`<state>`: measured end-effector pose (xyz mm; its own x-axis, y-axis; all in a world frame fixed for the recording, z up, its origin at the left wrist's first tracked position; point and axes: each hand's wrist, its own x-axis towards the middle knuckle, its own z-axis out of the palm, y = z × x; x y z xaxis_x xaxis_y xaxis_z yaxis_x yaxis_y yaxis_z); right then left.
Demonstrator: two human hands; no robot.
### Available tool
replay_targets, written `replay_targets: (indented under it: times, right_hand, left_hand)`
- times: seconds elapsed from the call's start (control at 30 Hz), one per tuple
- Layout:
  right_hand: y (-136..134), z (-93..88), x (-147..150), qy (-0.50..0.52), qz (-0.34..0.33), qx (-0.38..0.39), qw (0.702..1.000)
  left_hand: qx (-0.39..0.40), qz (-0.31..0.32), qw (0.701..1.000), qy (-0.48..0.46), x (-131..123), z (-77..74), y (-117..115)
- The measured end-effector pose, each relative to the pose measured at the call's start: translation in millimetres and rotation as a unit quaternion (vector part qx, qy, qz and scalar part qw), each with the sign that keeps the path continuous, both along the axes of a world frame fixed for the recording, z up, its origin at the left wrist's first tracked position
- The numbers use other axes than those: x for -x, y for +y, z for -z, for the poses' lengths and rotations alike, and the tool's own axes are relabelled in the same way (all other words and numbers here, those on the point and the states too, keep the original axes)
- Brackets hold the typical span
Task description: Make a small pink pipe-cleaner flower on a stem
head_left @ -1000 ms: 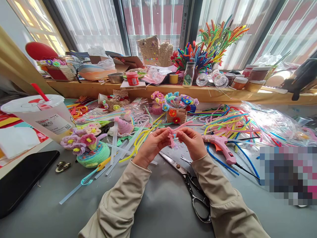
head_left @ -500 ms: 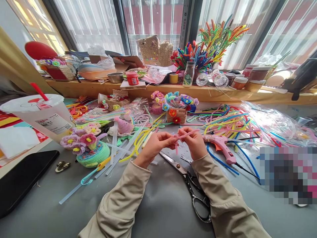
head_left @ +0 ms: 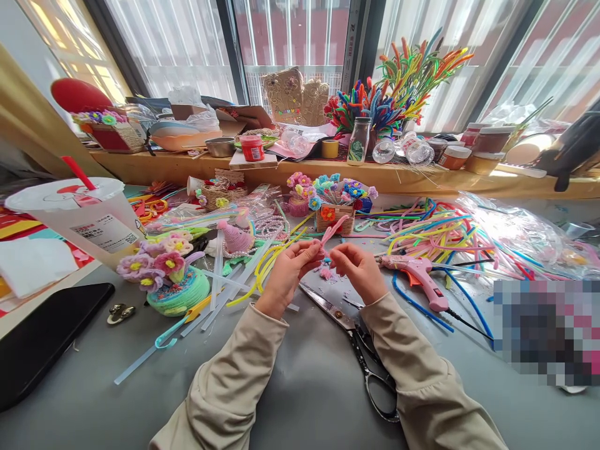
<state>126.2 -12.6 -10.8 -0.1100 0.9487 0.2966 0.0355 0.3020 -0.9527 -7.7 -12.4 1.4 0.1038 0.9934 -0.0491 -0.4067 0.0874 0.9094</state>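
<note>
Both of my hands meet over the grey table, pinching one pink pipe cleaner (head_left: pixel 334 230). My left hand (head_left: pixel 289 272) grips its lower part between thumb and fingers. My right hand (head_left: pixel 359 270) pinches it just to the right, fingers closed. The free end of the pipe cleaner sticks up and away toward a small basket of flowers (head_left: pixel 334 216). A small pink bent piece (head_left: pixel 325 272) shows below the hands. Large scissors (head_left: pixel 360 350) lie on the table between my forearms.
A pink glue gun (head_left: pixel 419 276) lies right of my hands, beside a heap of coloured pipe cleaners (head_left: pixel 431 231). At left stand a lidded cup (head_left: pixel 87 219) and a flower pot craft (head_left: pixel 171 278). A black tablet (head_left: pixel 44 340) lies near left. The shelf behind holds jars and bowls.
The pipe cleaner's free end swung from pointing right to pointing up and away. My hands shifted slightly and the view moved a little.
</note>
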Motion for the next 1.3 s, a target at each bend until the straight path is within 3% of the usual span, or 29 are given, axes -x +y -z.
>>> replay_targets:
  times: [0.1,0.37,0.67,0.97,1.3]
  right_hand:
    - [-2.1,-0.4,1.4,-0.01,-0.024,0.005,1.0]
    - [-2.0,-0.3,0.8,-0.074,-0.007,-0.031,0.997]
    - [-1.8,-0.9,-1.7,-0.113,0.1,-0.098,0.984]
    - [-1.0,-2.4,1.1,0.011,0.061,-0.025,0.998]
    - [2.8,-1.8,-0.5,0.04,0.026,-0.037,0.998]
  left_hand:
    - [-0.001,-0.002,1.0,-0.004,0.2,-0.5,-0.4]
    - [-0.024,0.015,0.999,0.018,0.9,-1.2,-1.0]
    - [-0.008,0.004,0.998,0.062,1.3,-0.9,-1.4]
    - [0.022,0.014,0.998,0.065,-1.7,0.6,-1.4]
    - [0.037,0.063,0.997,0.008,-1.6,0.3,-2.9]
